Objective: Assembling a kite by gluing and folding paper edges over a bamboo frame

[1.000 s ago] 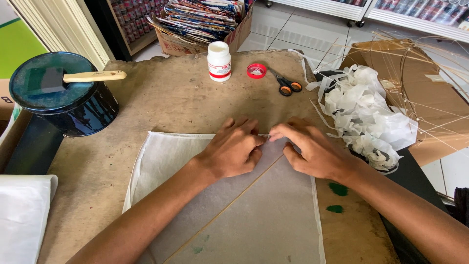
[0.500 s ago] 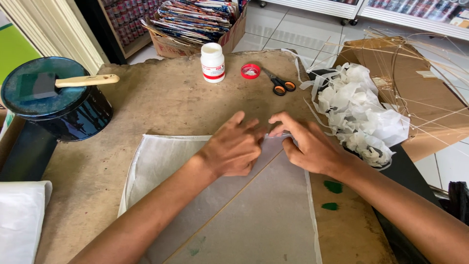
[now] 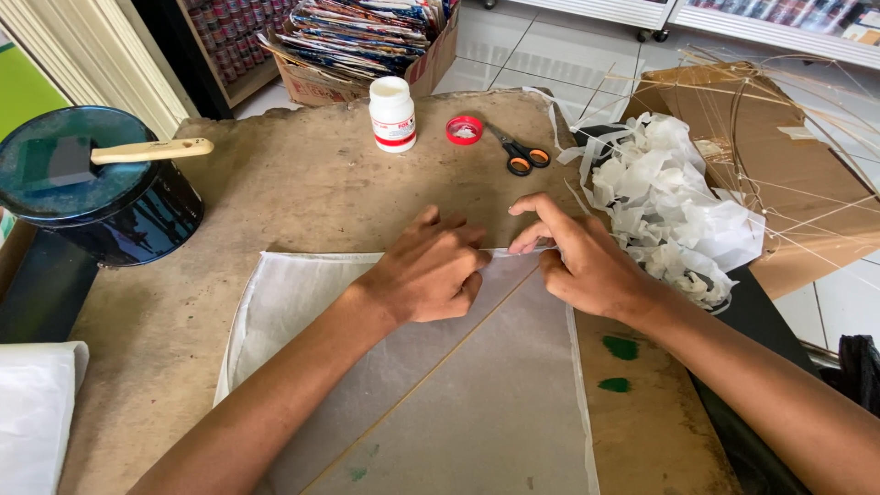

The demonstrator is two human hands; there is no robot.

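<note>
A sheet of thin translucent white paper [image 3: 458, 394] lies flat on the worn brown table [image 3: 302, 192], with a thin stick running diagonally under it. My left hand [image 3: 429, 270] rests knuckles-up on the sheet's far edge, fingers curled and pressing the folded edge. My right hand [image 3: 579, 261] sits beside it to the right, thumb and fingers pinching the same folded edge of the paper. The two hands nearly touch.
A white glue bottle [image 3: 392, 114], its red cap [image 3: 465, 130] and orange-handled scissors [image 3: 522, 156] lie at the far side. A dark round tin [image 3: 101, 197] with a wooden-handled tool on top stands left. Crumpled white paper scraps [image 3: 669, 206] and a stick frame on cardboard [image 3: 788, 156] lie right.
The view has shifted slightly. Both hands stay on the sheet's far edge; my left fingers have curled in and my right fingers have spread along the fold.
</note>
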